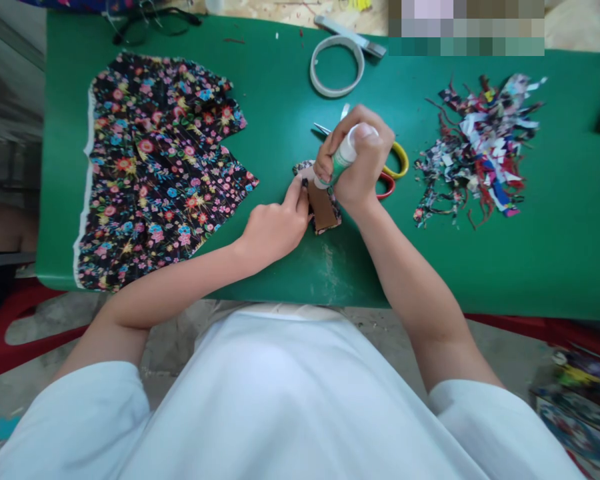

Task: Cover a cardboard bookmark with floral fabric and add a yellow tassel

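Note:
A small brown cardboard piece (323, 208) with floral fabric folded around its edges lies on the green table. My left hand (277, 227) holds it at its left side, with extended fingertips pressing near its upper end. My right hand (363, 160) is wrapped around a white glue bottle (346, 151), tilted with its lower end at the upper part of the cardboard. The nozzle tip is hard to make out. Partly under my right hand lies a pair of scissors with one yellow handle (400, 160) and one red handle (387, 186).
Black floral fabric (155, 167) is spread at left. A roll of tape (337, 67) and a grey box cutter (350, 36) lie at the back. Fabric scraps (485, 153) are heaped at right. Eyeglasses (153, 21) rest at the back left. The green table (545, 267) ends near my body.

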A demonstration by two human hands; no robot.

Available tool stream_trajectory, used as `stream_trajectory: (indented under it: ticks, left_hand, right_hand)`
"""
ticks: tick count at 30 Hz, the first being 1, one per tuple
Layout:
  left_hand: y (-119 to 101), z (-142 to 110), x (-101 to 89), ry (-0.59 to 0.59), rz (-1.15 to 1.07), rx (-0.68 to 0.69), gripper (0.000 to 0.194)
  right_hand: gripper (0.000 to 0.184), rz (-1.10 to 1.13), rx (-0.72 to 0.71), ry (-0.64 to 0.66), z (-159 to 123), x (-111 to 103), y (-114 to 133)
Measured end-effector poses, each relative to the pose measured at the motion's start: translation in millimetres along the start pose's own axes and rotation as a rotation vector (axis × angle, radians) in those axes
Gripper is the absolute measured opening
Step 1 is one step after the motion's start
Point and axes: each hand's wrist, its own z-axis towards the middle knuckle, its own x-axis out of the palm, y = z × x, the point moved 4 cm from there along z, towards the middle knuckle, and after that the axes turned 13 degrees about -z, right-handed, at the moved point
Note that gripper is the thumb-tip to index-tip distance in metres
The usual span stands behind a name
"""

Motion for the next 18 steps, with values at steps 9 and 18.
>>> stream_trajectory:
  ticks: [9,18]
  left_hand:
    - [0,0,0.6,0.015,-0.02,0.012,0.06]
    - [0,-1,2.1,0.032,-0.02,0.011,0.063]
  right_hand:
    - [0.053,0.081,-0.031,0.021,-26,-15,0]
    - [0.051,0.057,0.055,0.024,-60,-33,6]
